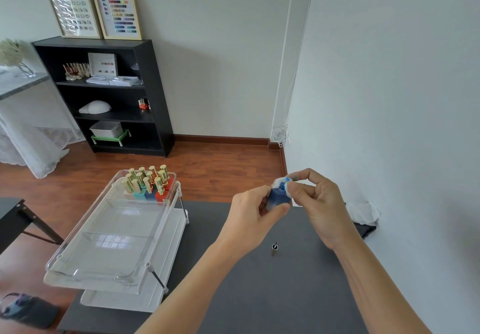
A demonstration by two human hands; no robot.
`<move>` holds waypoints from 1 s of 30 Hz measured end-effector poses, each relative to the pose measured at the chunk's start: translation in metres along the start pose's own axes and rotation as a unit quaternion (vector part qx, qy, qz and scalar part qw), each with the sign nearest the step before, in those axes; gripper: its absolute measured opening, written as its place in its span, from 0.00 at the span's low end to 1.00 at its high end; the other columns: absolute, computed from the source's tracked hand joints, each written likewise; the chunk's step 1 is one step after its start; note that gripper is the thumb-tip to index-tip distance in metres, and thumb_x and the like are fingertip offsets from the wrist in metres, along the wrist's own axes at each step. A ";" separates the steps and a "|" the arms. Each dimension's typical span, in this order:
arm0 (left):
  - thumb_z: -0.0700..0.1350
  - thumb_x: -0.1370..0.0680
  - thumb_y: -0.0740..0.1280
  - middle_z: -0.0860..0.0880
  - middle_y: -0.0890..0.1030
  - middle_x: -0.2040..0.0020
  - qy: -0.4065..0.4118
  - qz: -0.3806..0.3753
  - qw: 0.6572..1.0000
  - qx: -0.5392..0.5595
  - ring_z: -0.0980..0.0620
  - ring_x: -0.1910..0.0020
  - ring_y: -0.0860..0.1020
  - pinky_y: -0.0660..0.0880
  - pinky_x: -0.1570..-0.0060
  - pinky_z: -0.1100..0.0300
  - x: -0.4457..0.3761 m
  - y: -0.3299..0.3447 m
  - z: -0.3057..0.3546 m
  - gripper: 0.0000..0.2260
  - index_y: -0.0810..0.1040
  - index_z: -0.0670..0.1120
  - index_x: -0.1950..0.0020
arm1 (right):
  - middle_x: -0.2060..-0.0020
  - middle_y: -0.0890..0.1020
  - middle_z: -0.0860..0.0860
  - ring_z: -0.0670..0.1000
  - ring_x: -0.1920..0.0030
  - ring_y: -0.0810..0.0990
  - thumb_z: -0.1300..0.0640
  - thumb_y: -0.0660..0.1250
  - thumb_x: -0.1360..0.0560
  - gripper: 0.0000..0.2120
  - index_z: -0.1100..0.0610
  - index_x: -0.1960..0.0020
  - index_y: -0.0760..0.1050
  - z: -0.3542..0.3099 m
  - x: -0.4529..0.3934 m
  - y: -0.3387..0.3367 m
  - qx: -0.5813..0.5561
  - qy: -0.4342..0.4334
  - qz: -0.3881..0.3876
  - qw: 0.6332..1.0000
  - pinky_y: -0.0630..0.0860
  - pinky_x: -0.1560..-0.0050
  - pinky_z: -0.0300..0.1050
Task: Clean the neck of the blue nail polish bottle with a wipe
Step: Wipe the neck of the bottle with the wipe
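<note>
My left hand (250,213) grips the square blue nail polish bottle (277,199) by its body, lifted above the dark table (259,294). Its cap is off. My right hand (315,204) pinches a small white wipe (281,184), stained blue, wrapped around the bottle's neck. The neck itself is mostly hidden by the wipe and my fingertips. The bottle's cap with its brush (274,247) stands upright on the table, below and between my wrists.
A clear tiered tray rack (78,263) stands at the table's left edge, with several gold-capped polish bottles (148,181) at its far end. White wipes (362,213) lie on a dark pack at the table's right edge by the wall. A black shelf stands behind.
</note>
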State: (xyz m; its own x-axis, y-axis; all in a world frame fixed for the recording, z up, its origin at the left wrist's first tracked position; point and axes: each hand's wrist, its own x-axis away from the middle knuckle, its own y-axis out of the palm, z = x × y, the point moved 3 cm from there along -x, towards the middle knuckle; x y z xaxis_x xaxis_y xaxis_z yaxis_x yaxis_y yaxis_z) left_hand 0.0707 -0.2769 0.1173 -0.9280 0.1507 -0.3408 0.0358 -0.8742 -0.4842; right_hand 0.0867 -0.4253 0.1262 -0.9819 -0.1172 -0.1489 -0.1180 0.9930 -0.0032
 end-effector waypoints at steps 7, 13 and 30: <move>0.45 0.26 0.71 0.56 0.67 0.73 -0.009 0.040 0.998 -0.053 0.57 0.71 0.67 0.64 0.69 0.70 0.006 0.008 -0.014 0.16 0.66 0.54 0.68 | 0.70 0.87 0.50 0.49 0.65 0.83 0.58 0.70 0.25 0.05 0.50 0.54 0.77 0.020 0.012 0.007 0.080 -0.040 0.112 0.990 0.76 0.53 0.36; 0.43 0.26 0.70 0.55 0.67 0.72 -0.068 0.017 0.996 -0.053 0.56 0.70 0.66 0.64 0.68 0.68 0.021 0.023 -0.047 0.12 0.69 0.49 0.65 | 0.68 0.84 0.46 0.45 0.65 0.74 0.60 0.68 0.23 0.06 0.55 0.47 0.81 0.078 0.025 -0.005 -0.104 0.115 0.106 0.982 0.72 0.52 0.39; 0.43 0.26 0.73 0.55 0.83 0.54 -0.249 -0.009 0.969 -0.001 0.58 0.55 0.81 0.76 0.52 0.68 0.079 0.052 -0.147 0.10 0.81 0.50 0.46 | 0.58 0.84 0.58 0.51 0.66 0.82 0.68 0.65 0.25 0.09 0.63 0.49 0.82 0.300 0.052 -0.012 0.115 0.450 0.125 0.877 0.80 0.65 0.39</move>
State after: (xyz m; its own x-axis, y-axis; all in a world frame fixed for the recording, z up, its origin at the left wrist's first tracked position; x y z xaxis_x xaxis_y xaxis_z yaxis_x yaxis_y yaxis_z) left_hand 0.0534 -0.2424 -0.0529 -0.9924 -0.0749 0.0980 0.0177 -0.8725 -0.4883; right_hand 0.0817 -0.4393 -0.1783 -0.7043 0.2432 0.6670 0.0479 0.9536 -0.2971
